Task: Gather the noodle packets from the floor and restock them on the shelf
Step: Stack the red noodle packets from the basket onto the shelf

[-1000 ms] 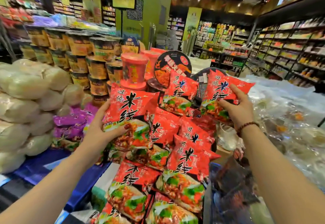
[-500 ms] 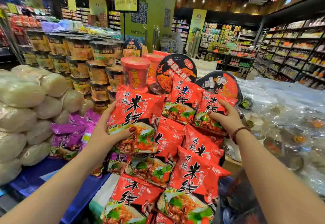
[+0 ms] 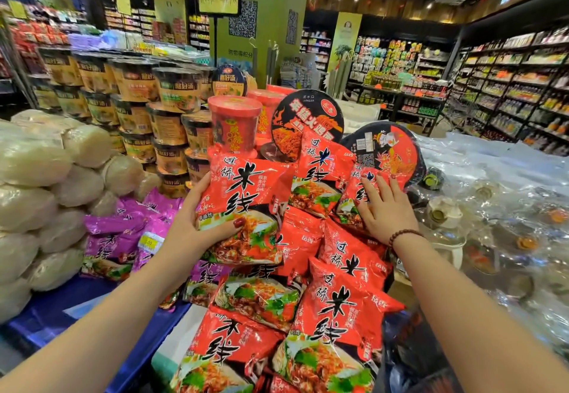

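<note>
Red noodle packets (image 3: 334,312) lie heaped on the blue-lined display shelf (image 3: 43,315) of a supermarket aisle. The left grip (image 3: 197,223) clasps a front packet (image 3: 246,204) by its edge, with the thumb curled across the face. The right grip (image 3: 385,210) lies flat, fingers straight, pressing a top packet (image 3: 346,207) into the heap. The packets look light, puffy and slick, likely brittle inside, and are best held by the broad sides. Sealed noodle tubs (image 3: 172,90) and a red cup (image 3: 234,127) stand stacked behind, their contents hidden.
</note>
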